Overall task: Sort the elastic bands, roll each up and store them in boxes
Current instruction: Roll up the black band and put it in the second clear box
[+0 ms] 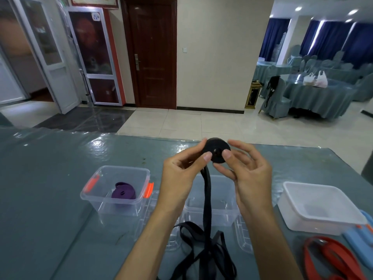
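Note:
Both hands hold a black elastic band [207, 201] up over the table. Its upper end is wound into a tight roll [216, 148], pinched between my left hand [182, 172] and my right hand [245, 168]. The loose tail hangs down and lies tangled on the table near me. A rolled purple band [123, 194] sits in the clear box with orange clips [116, 188] at the left. Behind the hanging band stands a second clear box [223, 205]. A white box [319, 207] stands at the right. A loose red band [331, 257] lies at the front right.
Clear lids [244, 235] lie flat under and beside the middle box. A blue lid with orange clips [361, 237] lies at the right edge. The table [50, 188] has a shiny grey-blue cover; its far edge borders tiled floor. Covered tables and chairs stand far right.

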Motion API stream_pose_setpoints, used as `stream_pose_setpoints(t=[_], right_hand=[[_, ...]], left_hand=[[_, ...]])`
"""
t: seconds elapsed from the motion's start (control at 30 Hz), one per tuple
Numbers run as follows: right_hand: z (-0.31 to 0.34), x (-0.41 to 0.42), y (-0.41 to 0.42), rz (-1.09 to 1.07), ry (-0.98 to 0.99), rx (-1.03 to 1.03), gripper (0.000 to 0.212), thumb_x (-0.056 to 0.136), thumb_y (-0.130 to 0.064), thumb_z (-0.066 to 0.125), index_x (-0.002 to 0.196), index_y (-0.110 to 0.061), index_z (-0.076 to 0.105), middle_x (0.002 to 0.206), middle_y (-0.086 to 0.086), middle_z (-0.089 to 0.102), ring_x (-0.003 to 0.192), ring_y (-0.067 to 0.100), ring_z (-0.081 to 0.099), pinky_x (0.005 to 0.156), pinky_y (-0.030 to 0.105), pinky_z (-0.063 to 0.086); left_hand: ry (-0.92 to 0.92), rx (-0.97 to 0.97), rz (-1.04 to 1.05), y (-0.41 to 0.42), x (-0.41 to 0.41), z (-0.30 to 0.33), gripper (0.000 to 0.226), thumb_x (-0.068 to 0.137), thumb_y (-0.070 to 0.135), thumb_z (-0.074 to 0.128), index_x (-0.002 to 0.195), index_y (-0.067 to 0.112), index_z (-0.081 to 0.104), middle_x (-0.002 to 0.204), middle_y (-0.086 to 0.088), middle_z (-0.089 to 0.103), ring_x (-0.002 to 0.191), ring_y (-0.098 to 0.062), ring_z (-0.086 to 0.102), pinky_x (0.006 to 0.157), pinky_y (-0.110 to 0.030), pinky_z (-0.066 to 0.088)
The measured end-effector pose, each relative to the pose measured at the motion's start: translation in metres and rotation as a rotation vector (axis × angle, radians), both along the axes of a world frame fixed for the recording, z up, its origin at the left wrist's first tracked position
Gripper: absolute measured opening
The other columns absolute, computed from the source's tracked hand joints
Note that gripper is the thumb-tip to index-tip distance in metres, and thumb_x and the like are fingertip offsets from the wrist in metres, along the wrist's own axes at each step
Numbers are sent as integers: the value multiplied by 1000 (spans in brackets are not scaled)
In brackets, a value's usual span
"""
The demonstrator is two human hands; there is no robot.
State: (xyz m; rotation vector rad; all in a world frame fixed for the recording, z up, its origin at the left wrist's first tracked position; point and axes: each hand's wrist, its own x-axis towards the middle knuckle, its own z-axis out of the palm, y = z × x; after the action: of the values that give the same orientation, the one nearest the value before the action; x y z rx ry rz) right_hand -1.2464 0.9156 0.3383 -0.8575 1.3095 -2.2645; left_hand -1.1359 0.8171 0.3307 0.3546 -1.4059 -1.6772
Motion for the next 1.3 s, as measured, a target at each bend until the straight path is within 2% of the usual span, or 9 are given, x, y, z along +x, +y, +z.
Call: stream_pose_setpoints(t=[0.13, 0.23, 0.43, 0.57, 0.7, 0.8, 0.9, 1.13, 1.3], right_hand=[[-6, -4, 1, 124, -1, 80, 11, 78, -21, 85, 86, -25, 79, 103, 17, 81, 100, 35, 79, 82, 33, 65], [-10, -7, 2, 171, 9, 134, 17, 70, -26, 90, 76, -25, 74, 96, 22, 80, 95, 38, 79, 86, 40, 66], [-16, 1, -6, 69, 28, 46, 34, 80, -23, 87, 112, -28, 78, 104, 14, 81, 100, 32, 80, 82, 34, 65], [-22, 5, -8, 138, -10, 61, 17, 81, -19, 84, 98, -23, 80, 108, 16, 80, 104, 33, 78, 86, 38, 65], [-18, 1, -4, 129, -8, 128, 18, 75, -26, 88, 77, -23, 70, 93, 20, 81, 91, 36, 80, 76, 38, 67], [-16, 2, -6, 17, 44, 107, 14, 77, -24, 87, 85, -27, 75, 92, 15, 82, 88, 31, 81, 72, 36, 67], [-16, 2, -9, -44, 21, 33, 16, 79, -22, 86, 94, -26, 80, 99, 13, 82, 95, 30, 81, 76, 36, 67], [-16, -7, 0, 77, 18, 123, 19, 75, -30, 88, 77, -27, 70, 94, 18, 81, 91, 36, 80, 78, 41, 67], [-17, -1, -7, -26, 20, 48, 25, 79, -27, 87, 103, -28, 81, 98, 11, 83, 93, 30, 81, 76, 31, 65]], left_hand=[[-5, -5, 25, -5, 5, -5, 31, 90, 11, 80, 120, 18, 80, 115, 1, 81, 113, -11, 75, 93, -15, 55], [-2, 24, 100, -5, 8, -13, 25, 87, 11, 84, 111, 17, 83, 106, -2, 83, 104, -16, 78, 86, -18, 58], [22, 57, 66, -4, 7, -22, 31, 85, 23, 82, 117, 20, 82, 115, -3, 81, 112, -17, 75, 92, -18, 56], [-3, 15, 72, -10, 12, -26, 32, 88, 18, 80, 120, 18, 80, 114, -3, 80, 113, -16, 75, 94, -19, 55], [-36, 12, 131, -8, 13, -29, 20, 85, 14, 86, 104, 16, 81, 98, -4, 81, 94, -16, 79, 82, -20, 60], [-16, 21, 101, -4, 9, -30, 16, 88, 11, 84, 103, 10, 80, 102, -7, 82, 100, -20, 79, 85, -21, 59], [-27, -5, 11, -6, 8, -27, 26, 88, 5, 81, 111, 16, 81, 111, -1, 82, 108, -15, 77, 90, -18, 57], [-28, -100, 45, -11, 9, -29, 28, 89, 2, 80, 115, 13, 81, 108, -3, 82, 105, -19, 78, 90, -22, 59], [-3, -26, 41, -5, 5, -31, 27, 90, 6, 80, 114, 19, 82, 110, -3, 82, 108, -16, 77, 90, -19, 57]])
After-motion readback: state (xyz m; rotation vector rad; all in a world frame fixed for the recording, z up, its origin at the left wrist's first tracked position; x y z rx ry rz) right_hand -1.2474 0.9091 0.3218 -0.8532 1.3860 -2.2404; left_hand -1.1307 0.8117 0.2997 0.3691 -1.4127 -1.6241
